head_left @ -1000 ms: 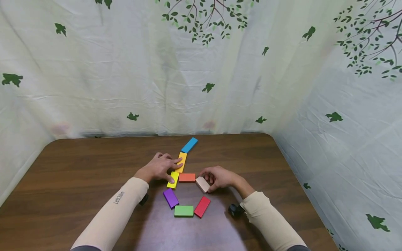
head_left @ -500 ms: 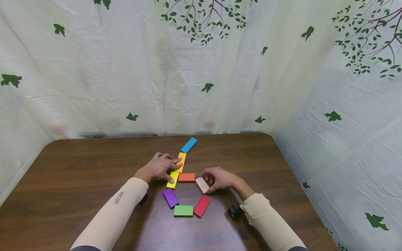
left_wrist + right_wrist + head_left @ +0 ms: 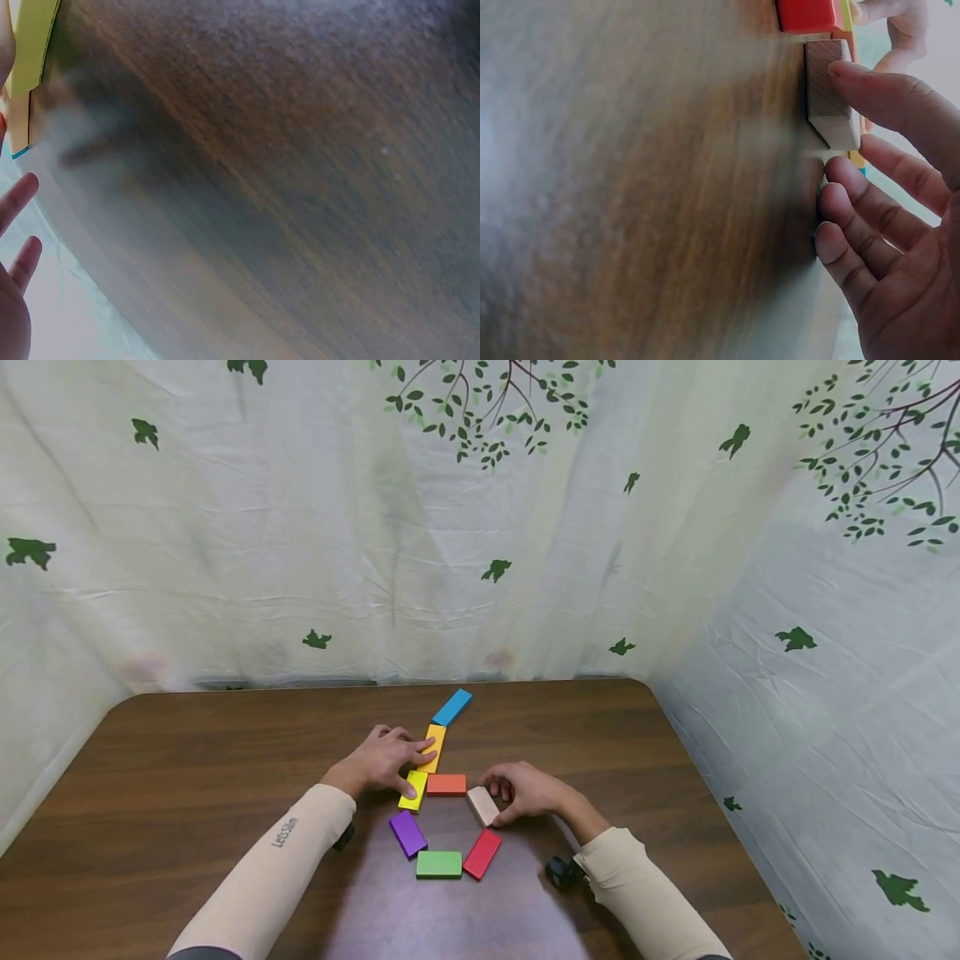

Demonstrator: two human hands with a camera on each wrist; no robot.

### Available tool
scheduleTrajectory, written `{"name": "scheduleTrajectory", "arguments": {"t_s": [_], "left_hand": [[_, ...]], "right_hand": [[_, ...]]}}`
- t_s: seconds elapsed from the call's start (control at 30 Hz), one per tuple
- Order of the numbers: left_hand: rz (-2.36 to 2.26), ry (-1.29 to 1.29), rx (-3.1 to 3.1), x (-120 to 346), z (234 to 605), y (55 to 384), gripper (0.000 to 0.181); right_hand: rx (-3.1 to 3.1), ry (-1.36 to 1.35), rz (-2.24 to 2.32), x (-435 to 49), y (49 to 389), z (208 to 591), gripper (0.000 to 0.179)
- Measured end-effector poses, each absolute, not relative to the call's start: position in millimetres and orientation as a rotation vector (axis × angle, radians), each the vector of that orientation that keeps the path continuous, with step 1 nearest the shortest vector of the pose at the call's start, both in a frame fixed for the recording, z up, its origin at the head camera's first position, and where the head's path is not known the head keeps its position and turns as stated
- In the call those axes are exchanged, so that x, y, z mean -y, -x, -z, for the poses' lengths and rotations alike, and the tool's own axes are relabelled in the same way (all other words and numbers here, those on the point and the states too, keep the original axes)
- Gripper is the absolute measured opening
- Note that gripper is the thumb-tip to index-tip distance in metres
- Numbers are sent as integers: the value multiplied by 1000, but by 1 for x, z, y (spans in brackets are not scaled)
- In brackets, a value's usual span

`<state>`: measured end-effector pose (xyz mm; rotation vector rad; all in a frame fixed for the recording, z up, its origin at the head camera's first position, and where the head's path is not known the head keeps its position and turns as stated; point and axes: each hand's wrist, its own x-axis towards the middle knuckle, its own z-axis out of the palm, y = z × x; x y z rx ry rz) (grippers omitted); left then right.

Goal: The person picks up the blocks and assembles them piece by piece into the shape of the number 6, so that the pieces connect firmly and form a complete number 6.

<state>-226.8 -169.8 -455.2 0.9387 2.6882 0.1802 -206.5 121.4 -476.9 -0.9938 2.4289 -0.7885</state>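
Note:
Rectangular blocks lie in a loop with a tail in the head view. My right hand [image 3: 528,789] pinches a plain wooden block [image 3: 482,807] at the loop's right side. In the right wrist view the thumb presses one long side of the wooden block [image 3: 827,82], the index finger is at its end, and the other fingers are spread beside it. My left hand [image 3: 381,758] rests fingers on an amber block [image 3: 437,735] and its thumb on a yellow block [image 3: 415,782]. An orange block [image 3: 446,785] lies between the yellow and wooden ones.
A red block [image 3: 482,854], a green block [image 3: 439,865] and a purple block [image 3: 408,833] form the near side of the loop. A blue block [image 3: 452,707] meets the amber one's far end. The wooden table [image 3: 225,743] ends at a white curtain [image 3: 420,610].
The wooden block has shifted slightly nearer to me, towards the red block, with my right hand moving along with it. My left hand and the other blocks stay in place.

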Motion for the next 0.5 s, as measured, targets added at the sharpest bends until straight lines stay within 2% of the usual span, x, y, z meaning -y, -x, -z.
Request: {"name": "scheduleTrajectory", "arguments": {"t_s": [0.5], "left_hand": [[-161, -941, -2680, 169, 456, 226, 78]], "right_hand": [[-2443, 1016, 812, -123, 204, 481, 51]]}}
